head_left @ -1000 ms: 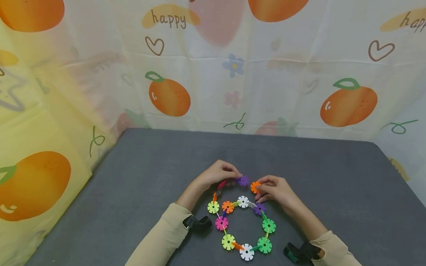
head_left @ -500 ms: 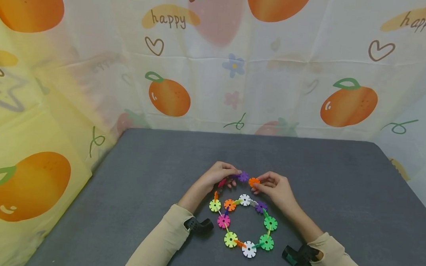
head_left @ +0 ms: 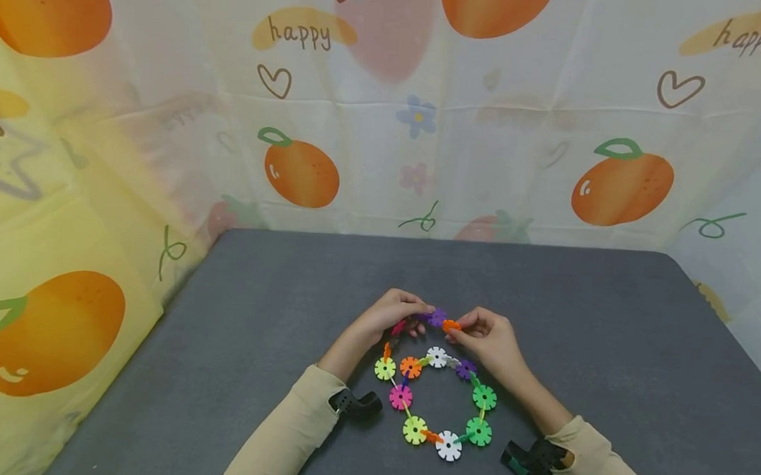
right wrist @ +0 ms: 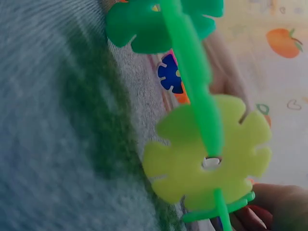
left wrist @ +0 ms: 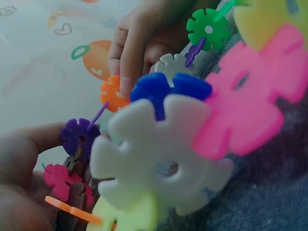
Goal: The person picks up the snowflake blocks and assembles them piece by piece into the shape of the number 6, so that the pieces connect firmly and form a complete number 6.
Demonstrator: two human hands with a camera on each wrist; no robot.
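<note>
Plastic snowflake building discs form a ring on the table, with a branch curving off its left side. My left hand (head_left: 393,312) pinches the branch by its far end, at a purple snowflake disc (head_left: 437,317). An orange snowflake disc (head_left: 451,325) is pinched between the thumb and fingers of my right hand (head_left: 493,342). In the left wrist view, a thin edge-on purple disc (left wrist: 98,114) spans from the purple disc to the orange one; whether it is slotted into the orange one cannot be told. Brown and pink discs (left wrist: 62,180) lie partly hidden by my left hand.
Nearest my body lies the ring's white disc (head_left: 449,446), with green discs (head_left: 479,432) on the right and a pink disc (head_left: 401,397) on the left. The dark grey table (head_left: 290,262) meets a fruit-print curtain (head_left: 507,115) behind.
My right hand has moved slightly up and left, bringing the orange disc close against the purple one and tilting it. The ring has shifted a little right. My left hand keeps its grip.
</note>
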